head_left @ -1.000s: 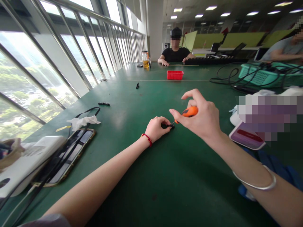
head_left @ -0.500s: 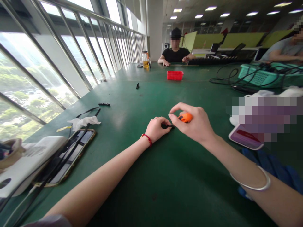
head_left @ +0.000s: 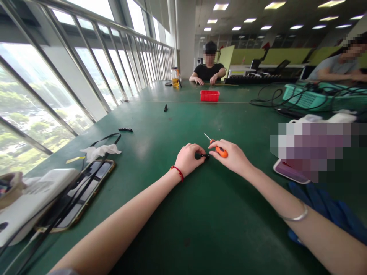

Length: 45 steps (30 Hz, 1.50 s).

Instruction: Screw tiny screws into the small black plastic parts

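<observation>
On the green table [head_left: 160,214] my left hand [head_left: 187,158] pinches a small black part [head_left: 204,156], whose end shows past my fingertips; its kind is too small to tell. Just to its right, my right hand [head_left: 233,154] is closed on a screwdriver [head_left: 221,151] with an orange and black handle. The thin metal shaft points up and left, away from the black part. My right thumb tip is close to the black part; whether it touches, I cannot tell.
A red tray [head_left: 210,96] stands farther off. Small black pieces [head_left: 125,130] lie left. Phone [head_left: 86,194], cables and a white device [head_left: 43,202] crowd the left edge. Blue gloves [head_left: 329,214] and a teal basket [head_left: 309,97] sit right. A person [head_left: 208,70] sits opposite.
My right hand has lowered slightly, and the screwdriver has turned so that its shaft now shows, pointing up-left. My left hand keeps its pinch on the black part. The view has tilted slightly.
</observation>
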Each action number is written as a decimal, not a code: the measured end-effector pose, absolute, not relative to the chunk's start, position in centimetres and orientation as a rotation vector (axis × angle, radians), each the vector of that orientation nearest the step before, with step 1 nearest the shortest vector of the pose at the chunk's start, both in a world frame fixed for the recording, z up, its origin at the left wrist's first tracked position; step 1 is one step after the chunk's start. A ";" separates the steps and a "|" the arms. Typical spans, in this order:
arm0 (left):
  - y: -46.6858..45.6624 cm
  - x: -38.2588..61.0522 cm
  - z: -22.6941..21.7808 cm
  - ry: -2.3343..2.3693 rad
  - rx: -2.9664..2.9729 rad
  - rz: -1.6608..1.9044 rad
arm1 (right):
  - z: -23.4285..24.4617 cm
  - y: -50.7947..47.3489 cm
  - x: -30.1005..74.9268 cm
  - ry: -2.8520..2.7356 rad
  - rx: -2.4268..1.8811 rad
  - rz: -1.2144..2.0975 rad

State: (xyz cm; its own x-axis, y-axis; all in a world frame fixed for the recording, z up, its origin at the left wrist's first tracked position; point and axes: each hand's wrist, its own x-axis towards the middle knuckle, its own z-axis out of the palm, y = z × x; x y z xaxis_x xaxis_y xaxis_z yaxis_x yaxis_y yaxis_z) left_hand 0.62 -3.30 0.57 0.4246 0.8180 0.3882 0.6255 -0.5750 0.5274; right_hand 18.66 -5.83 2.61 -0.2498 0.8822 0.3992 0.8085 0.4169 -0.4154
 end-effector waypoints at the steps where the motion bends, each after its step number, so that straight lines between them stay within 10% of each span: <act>1: -3.4 0.6 0.6 1.247 2.387 0.911 | 1.9 -5.8 18.6 -2.121 -1.459 0.153; 45: -3.3 0.7 0.6 1.205 2.312 0.869 | 0.8 -6.5 19.2 -2.222 -1.402 0.100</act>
